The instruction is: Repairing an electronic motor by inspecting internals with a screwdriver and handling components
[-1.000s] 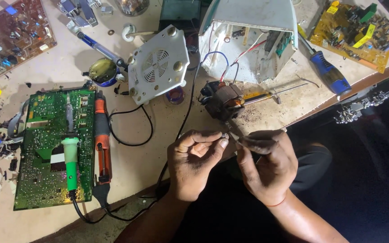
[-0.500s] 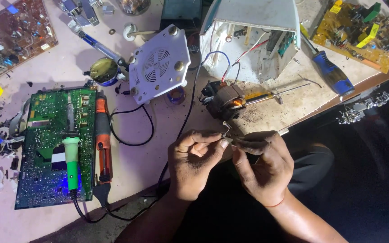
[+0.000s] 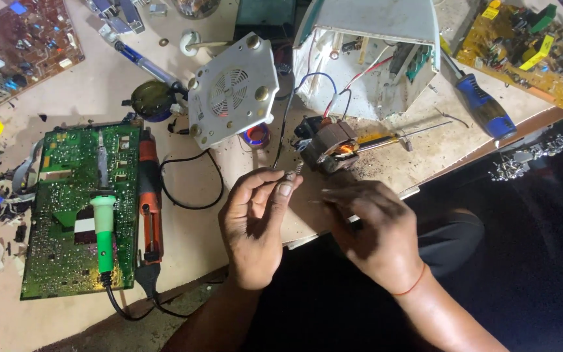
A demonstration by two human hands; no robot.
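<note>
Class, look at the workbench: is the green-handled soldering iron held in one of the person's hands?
No. The green-handled soldering iron lies on the green circuit board, while the left hand and right hand are at the bench edge.

Left hand [image 3: 253,225] pinching small screw [image 3: 292,173], right hand [image 3: 374,231] beside, motor [image 3: 329,145] near

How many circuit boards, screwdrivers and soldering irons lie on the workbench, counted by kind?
Circuit boards: 3 (green, brown, yellow)
Screwdrivers: 2 (blue-handled, yellow-handled)
Soldering irons: 2 (green-handled, orange-handled)
Total: 7
</note>
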